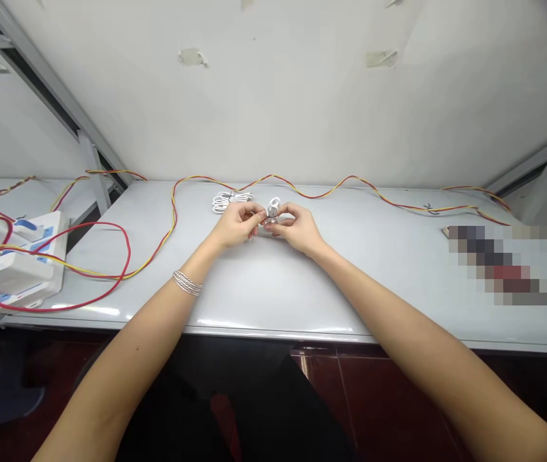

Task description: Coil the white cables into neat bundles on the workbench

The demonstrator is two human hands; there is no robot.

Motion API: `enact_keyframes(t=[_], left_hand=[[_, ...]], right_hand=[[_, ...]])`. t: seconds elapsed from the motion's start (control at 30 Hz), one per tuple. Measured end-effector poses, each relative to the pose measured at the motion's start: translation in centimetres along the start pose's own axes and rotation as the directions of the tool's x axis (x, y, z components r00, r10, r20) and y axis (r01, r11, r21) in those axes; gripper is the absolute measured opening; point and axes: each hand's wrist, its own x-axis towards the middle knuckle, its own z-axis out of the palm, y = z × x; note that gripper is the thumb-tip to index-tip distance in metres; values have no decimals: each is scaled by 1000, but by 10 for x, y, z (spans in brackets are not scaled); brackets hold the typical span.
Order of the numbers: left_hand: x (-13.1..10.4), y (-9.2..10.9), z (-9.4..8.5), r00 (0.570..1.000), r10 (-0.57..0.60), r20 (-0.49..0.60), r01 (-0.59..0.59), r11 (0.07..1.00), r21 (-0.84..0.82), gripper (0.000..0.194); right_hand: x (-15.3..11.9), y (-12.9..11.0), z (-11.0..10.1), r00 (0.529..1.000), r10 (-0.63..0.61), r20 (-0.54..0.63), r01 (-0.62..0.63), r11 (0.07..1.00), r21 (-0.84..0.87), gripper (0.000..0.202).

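Note:
A small white and partly clear piece with a white loop on top [273, 206] stands up between my two hands, over the middle of the tabletop. My right hand [301, 227] grips its lower part with thumb and fingers. From the other side, my left hand [237, 224] is closed in a pinch right beside it. A thin dark line shows near those fingertips, too small to make out. Just behind my left hand lies a coiled white cable [222, 201], tied at its middle with a dark tie and partly hidden by the hand.
A red and yellow wire [312, 196] snakes along the back of the grey-white table [273, 295]. At the left stands a white power strip [56, 250] with plugged-in adapters and a looped red wire. A blurred-out item [499, 266] lies at the right.

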Motion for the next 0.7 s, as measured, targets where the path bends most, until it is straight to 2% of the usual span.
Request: enact_keyframes(t=[0.1,0.17,0.3,0.47,0.57,0.7], left_hand=[[0,0,-1,1000,-20,23,19,999,28,24],[-1,1,-1,999,-24,33,23,999,49,25],[-2,4,0,999,-37,40,33,994,104,24],[-1,2,0,1000,-2,17,0,987,164,21],[0,-1,-1,1000,30,1,-29,978,206,20],[1,-5,-3,1000,8,-19,-3,972,235,20]], right_hand=[[3,1,-2,993,-55,-101,42,992,-122,40],[5,1,-3,990,-55,-126,40,992,-116,42],[3,-6,-1,996,75,-51,-69,992,109,38],[0,-17,-3,985,172,-14,-159,935,317,28],[1,-16,-6,990,138,16,-135,930,342,42],[1,-12,-9,994,70,85,-95,936,339,65]])
